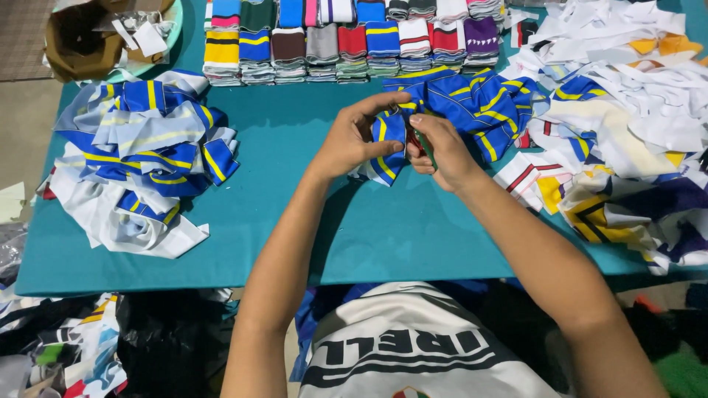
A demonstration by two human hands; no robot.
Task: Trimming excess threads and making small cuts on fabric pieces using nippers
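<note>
A heap of blue striped strips is lying well left of the hands. The left hand is pinching a blue-and-yellow fabric strip; the right hand is closing around its other end, beside a white scrap pile.

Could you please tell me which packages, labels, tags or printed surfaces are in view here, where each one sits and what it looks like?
Brown bag: far left corner of the teal table, open and crumpled, in a pale green tray.
White tags: small paper rectangles, loose at the bag's right edge.
Printed shirt: bottom centre below the table edge, white with bold black lettering.
No screens or signs.
</note>
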